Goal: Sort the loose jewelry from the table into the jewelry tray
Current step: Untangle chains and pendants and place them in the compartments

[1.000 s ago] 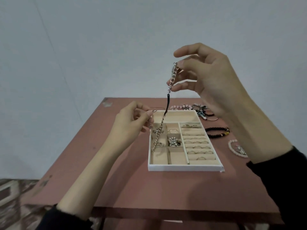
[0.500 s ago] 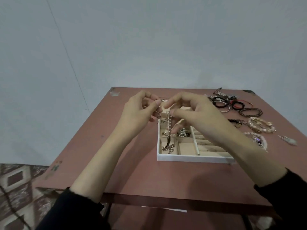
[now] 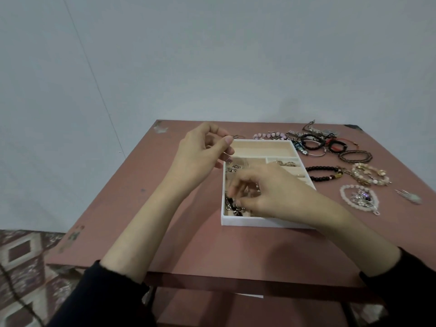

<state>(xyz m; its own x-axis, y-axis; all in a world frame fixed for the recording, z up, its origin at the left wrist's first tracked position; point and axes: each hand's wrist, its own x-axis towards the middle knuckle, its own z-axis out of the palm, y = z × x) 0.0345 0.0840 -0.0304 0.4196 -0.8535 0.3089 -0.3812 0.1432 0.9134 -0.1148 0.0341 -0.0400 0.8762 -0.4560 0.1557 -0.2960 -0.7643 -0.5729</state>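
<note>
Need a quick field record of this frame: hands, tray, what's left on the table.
left hand: pinches metal clasp over far-left part of jewelry tray
right hand: blurred, fingers at chain; grip unclear
chain: in jewelry tray, near-left compartment
unsorted: black bead bracelet, other bracelets, right of jewelry tray on table

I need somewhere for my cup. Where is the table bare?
The table is bare left of the jewelry tray and in front of it. The tray's long far compartment is bare too. Right of the tray loose bracelets crowd it. The left hand, pinching a chain, and right hand block the tray.
</note>
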